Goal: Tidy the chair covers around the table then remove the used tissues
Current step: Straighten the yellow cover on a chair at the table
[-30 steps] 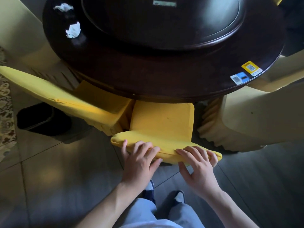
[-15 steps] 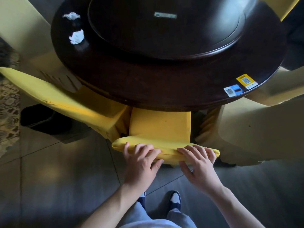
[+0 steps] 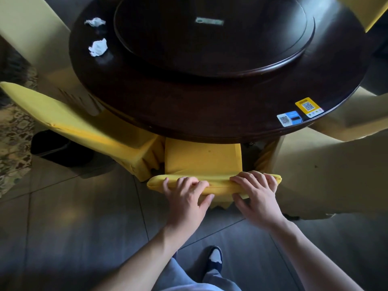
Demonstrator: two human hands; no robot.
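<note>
- Head view: the left hand [image 3: 185,198] and the right hand [image 3: 255,194] each have their grip clamped on the top edge of the yellow chair cover [image 3: 212,164], fingers over the top, thumbs on the near side.
- The chair is pushed in under the bench [image 3: 189,106], just beyond the grip.
- The task looks to be in its first part: the cover in hand is being straightened, and two tissues [image 3: 98,47] lie on the bench, far beyond and left of the grip, not yet removed.
- Left of the grip stands a second yellow chair [image 3: 84,122]; its cover looks smooth, but I cannot tell if it is finished.
- Right of the grip are pale chairs [image 3: 327,175], cut off by the edge.
- The lower cover, below the grip, is hidden by the hands.
- The dark box [image 3: 54,147] on the floor is perhaps a bin; too dim to tell.
</note>
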